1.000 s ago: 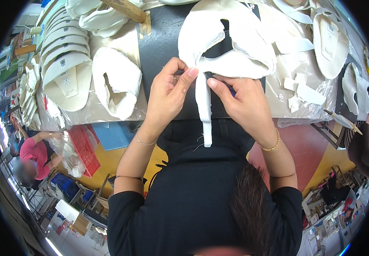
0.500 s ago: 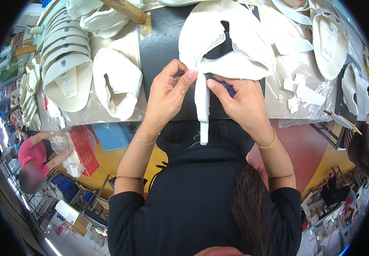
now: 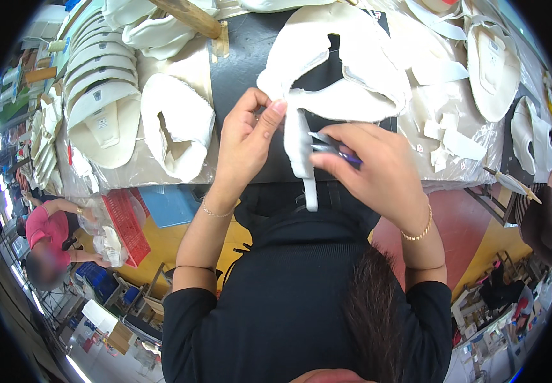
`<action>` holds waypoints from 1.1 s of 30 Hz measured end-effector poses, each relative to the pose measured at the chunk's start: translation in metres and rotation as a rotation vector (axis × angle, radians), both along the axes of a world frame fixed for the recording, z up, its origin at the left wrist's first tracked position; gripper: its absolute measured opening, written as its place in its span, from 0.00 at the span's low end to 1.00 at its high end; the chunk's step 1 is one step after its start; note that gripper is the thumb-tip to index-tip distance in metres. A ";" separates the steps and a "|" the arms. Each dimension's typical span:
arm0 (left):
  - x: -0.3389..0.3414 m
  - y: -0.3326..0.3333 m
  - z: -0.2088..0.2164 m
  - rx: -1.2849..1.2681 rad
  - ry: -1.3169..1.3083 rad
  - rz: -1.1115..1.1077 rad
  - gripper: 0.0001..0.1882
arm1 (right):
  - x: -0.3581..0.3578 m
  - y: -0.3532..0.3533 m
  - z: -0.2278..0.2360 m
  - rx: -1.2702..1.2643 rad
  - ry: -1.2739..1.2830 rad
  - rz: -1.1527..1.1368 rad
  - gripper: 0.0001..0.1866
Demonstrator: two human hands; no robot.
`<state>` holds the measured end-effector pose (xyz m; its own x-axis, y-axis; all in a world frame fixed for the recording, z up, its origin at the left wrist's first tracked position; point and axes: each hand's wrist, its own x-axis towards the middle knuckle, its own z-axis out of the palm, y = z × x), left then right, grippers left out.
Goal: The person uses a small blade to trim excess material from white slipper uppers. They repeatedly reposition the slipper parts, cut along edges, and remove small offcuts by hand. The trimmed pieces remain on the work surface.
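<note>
A busy workshop with a yellow and red floor surrounds a plastic-covered table [image 3: 448,105], in whose middle lies a black mat [image 3: 241,60]; in the head view, nested white shoe parts [image 3: 102,96] stand left of the mat and white scraps [image 3: 457,140] lie right of it. Over the mat's right part spreads a white shoe upper [image 3: 368,54], and from its near edge a narrow strip [image 3: 297,143] hangs lengthwise toward the person, past the mat's near edge. The left hand [image 3: 250,131], above the mat's near left part, pinches the strip's top; the right hand [image 3: 378,166], nearer its middle, grips a purple-handled tool [image 3: 347,155] pointing leftward across the strip, contact unclear through blur. The upper looks soft, padded and curved around an opening, the strip thick and whitish, thinner at its tail
</note>
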<state>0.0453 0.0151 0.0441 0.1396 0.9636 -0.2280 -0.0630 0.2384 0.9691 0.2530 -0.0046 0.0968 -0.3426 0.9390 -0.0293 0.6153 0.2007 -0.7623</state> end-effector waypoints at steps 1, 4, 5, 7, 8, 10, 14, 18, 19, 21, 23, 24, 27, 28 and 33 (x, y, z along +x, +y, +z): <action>-0.001 0.001 0.001 -0.008 -0.013 0.033 0.11 | 0.004 -0.001 0.004 0.137 0.016 0.045 0.21; -0.002 0.008 0.008 -0.064 -0.114 0.075 0.10 | 0.009 0.010 0.001 0.494 -0.102 -0.125 0.23; -0.001 0.010 0.010 -0.063 -0.103 0.076 0.10 | 0.008 0.013 -0.002 0.509 -0.160 -0.199 0.22; 0.003 0.013 0.012 -0.046 -0.114 0.077 0.10 | 0.009 0.020 -0.010 0.430 -0.137 -0.198 0.19; 0.005 0.015 0.012 -0.033 -0.112 0.099 0.10 | 0.004 0.022 -0.015 0.418 -0.119 -0.182 0.18; 0.007 0.017 0.013 0.022 -0.158 0.127 0.10 | 0.001 0.021 -0.018 0.360 -0.069 -0.186 0.13; 0.001 0.018 0.021 0.326 0.245 0.119 0.20 | 0.007 0.027 -0.007 0.379 0.070 -0.220 0.12; 0.003 0.027 0.036 0.885 0.680 0.087 0.39 | 0.027 0.039 0.027 0.333 0.101 -0.248 0.10; 0.006 0.031 0.041 1.006 0.673 0.095 0.43 | 0.030 0.041 0.036 0.317 0.107 -0.248 0.09; 0.010 0.040 0.055 1.076 0.654 0.016 0.45 | 0.036 0.047 0.053 0.285 0.125 -0.257 0.10; 0.012 0.043 0.072 1.039 0.600 -0.037 0.41 | 0.039 0.052 0.067 0.253 0.254 -0.295 0.10; 0.012 0.042 0.081 1.026 0.569 -0.067 0.41 | 0.041 0.054 0.074 0.228 0.275 -0.287 0.09; 0.008 0.037 0.106 0.864 0.424 -0.221 0.38 | 0.053 0.067 0.090 0.156 0.291 -0.088 0.13; 0.004 0.036 0.113 0.715 0.356 -0.310 0.37 | 0.059 0.073 0.095 0.124 0.341 0.039 0.15; 0.000 0.031 0.115 0.268 0.215 -0.484 0.34 | 0.072 0.098 0.076 0.165 0.134 0.297 0.15</action>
<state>0.0450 0.0456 0.1590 0.5554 0.8296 -0.0573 0.1966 -0.0640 0.9784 0.3250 0.0938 0.1733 -0.5917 0.7862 0.1781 0.4086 0.4830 -0.7745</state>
